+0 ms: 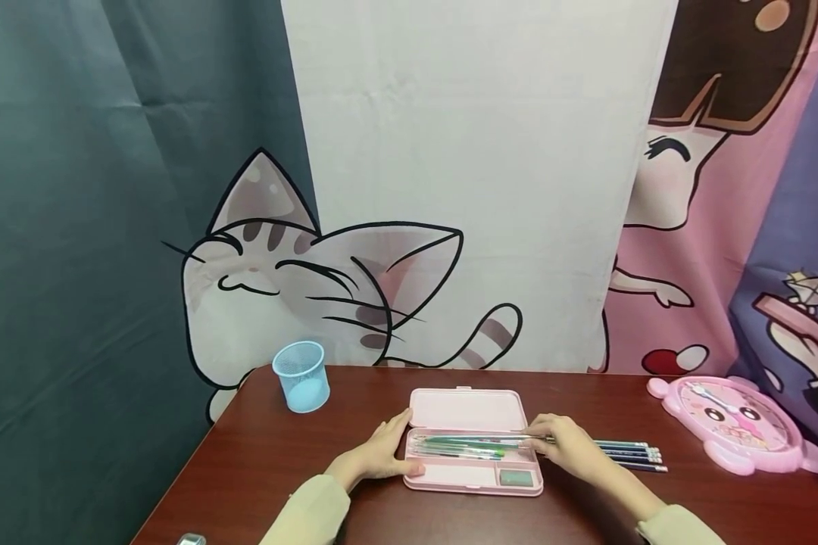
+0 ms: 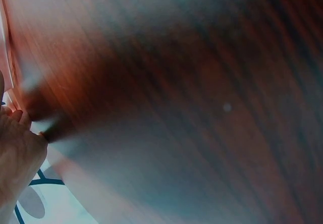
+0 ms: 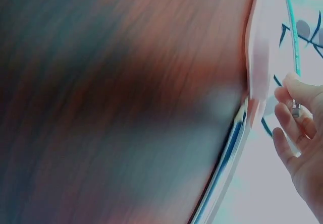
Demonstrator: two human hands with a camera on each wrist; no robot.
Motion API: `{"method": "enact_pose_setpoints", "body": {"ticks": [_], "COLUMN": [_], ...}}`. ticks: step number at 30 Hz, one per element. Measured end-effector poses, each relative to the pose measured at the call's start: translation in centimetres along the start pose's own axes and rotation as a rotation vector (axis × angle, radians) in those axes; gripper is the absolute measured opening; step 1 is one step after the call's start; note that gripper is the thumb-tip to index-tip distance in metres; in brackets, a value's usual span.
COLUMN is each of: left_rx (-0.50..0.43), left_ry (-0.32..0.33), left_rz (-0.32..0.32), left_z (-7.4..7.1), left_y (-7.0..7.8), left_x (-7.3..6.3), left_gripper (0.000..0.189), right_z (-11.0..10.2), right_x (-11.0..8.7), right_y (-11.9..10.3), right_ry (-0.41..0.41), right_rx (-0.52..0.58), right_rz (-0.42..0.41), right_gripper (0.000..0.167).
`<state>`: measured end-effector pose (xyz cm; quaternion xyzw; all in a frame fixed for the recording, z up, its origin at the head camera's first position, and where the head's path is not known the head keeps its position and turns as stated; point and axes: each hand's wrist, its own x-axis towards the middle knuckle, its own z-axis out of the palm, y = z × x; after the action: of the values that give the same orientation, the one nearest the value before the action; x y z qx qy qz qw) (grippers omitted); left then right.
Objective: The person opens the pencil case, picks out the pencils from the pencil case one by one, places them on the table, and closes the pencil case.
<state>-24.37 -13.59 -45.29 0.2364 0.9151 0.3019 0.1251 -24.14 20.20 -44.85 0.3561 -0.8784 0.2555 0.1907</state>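
Observation:
A pink pencil case point(image 1: 473, 488) lies with its lid point(image 1: 465, 409) swung back on the table. My left hand point(image 1: 376, 453) holds the case at its left side, the thumb over the near left rim and the fingers along the edge toward the lid. Inside the long compartment lie several pens point(image 1: 457, 450), and a grey-green eraser point(image 1: 516, 478) sits in the small front-right one. Over the case's right end, my right hand point(image 1: 569, 446) pinches a green pencil point(image 3: 293, 37) near its eraser end. The pencil stretches leftward over the pens.
Several dark pencils point(image 1: 630, 454) lie on the table right of the case, partly behind my right hand. A blue mesh cup point(image 1: 301, 377) stands at the back left. A pink animal-shaped toy board point(image 1: 743, 424) is at the far right. A patterned curtain hangs behind the table point(image 1: 368, 390).

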Motion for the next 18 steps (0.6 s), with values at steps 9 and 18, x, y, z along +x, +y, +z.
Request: {"method": "enact_pose_setpoints", "body": {"ticks": [9, 18], "left_rx": [-0.014, -0.034], "left_ry": [0.011, 0.007], "left_rz": [0.016, 0.026], "left_z": [0.1, 0.1], "left_y": [-0.2, -0.3], "left_x": [-0.3, -0.1], "left_gripper": [0.099, 0.099], "right_z": [-2.7, -6.0], "right_x": [-3.0, -6.5], "right_y": [2.1, 3.7], "right_ry": [0.128, 0.185], "right_rx": [0.034, -0.023], "right_rz": [-0.087, -0.053], "right_gripper": [0.013, 0.013]}}
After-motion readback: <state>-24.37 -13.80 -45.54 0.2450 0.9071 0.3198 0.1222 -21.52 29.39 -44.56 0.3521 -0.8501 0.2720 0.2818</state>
